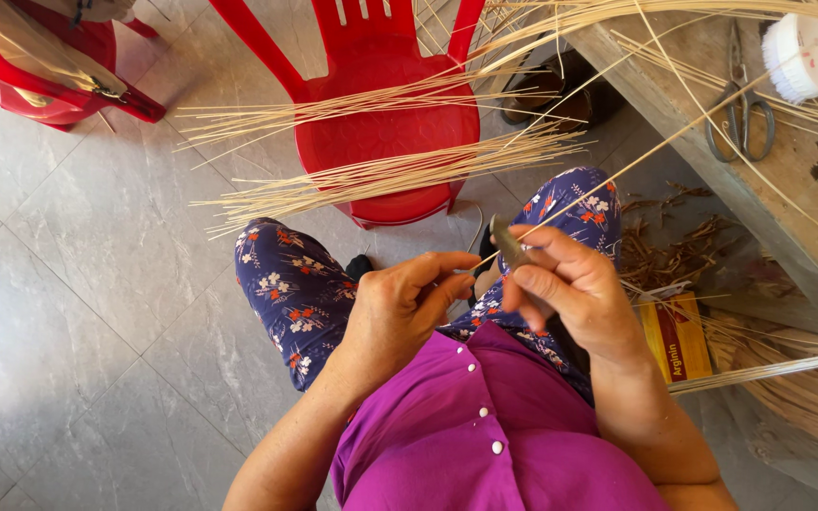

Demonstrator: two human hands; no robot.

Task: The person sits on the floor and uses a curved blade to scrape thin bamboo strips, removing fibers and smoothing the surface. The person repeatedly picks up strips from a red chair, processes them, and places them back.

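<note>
The right hand (570, 284) grips a small knife (506, 242) against a thin cane strip (617, 175) running toward two o'clock, the left hand (400, 308) pinching its near end, so a slip could nick those fingertips.

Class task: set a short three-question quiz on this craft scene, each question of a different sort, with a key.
1. True or false: the scissors lie on the red plastic chair.
2. Which hand holds the small knife?
A. left hand
B. right hand
C. neither
3. Fill in: a bundle of thin bamboo strips rests across the ____ of the red plastic chair.

Key: 1. False, they lie on the wooden bench. 2. B. 3. seat.
</note>
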